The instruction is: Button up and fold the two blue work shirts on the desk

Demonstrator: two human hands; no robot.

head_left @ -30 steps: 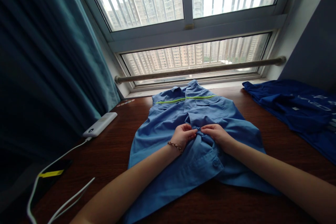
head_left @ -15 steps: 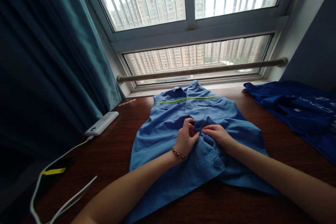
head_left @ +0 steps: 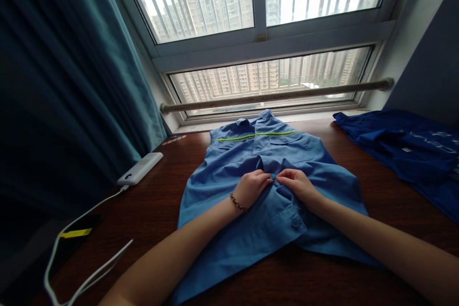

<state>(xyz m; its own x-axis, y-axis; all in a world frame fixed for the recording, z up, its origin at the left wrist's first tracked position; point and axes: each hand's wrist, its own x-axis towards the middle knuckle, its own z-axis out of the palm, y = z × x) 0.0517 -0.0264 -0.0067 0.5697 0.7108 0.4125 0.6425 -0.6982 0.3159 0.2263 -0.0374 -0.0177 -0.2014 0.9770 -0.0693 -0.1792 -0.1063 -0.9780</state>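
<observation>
A light blue work shirt [head_left: 215, 205] with a thin yellow-green stripe across the chest lies spread on the dark wooden table, its collar toward the window. My left hand [head_left: 250, 188], with a braided bracelet at the wrist, pinches the front placket near the middle of the shirt. Close against it, my right hand [head_left: 298, 185] pinches the same placket from the other side. The fingertips nearly meet over a small bit of bunched cloth, and a button there is hard to make out. Lower on the front edge a button [head_left: 295, 223] shows near the hem.
A dark blue folded garment [head_left: 398, 148] lies on the right of the table [head_left: 158, 220]. At the left are a white power bank [head_left: 140, 169] with a white cable [head_left: 86, 208] and a dark flat object with a yellow strip [head_left: 76, 233]. A curtain [head_left: 107, 81] hangs beside the window.
My left hand has turned over and its raised fingers have come down, closing on the placket near the right fingertips. The right hand stays almost where it was.
</observation>
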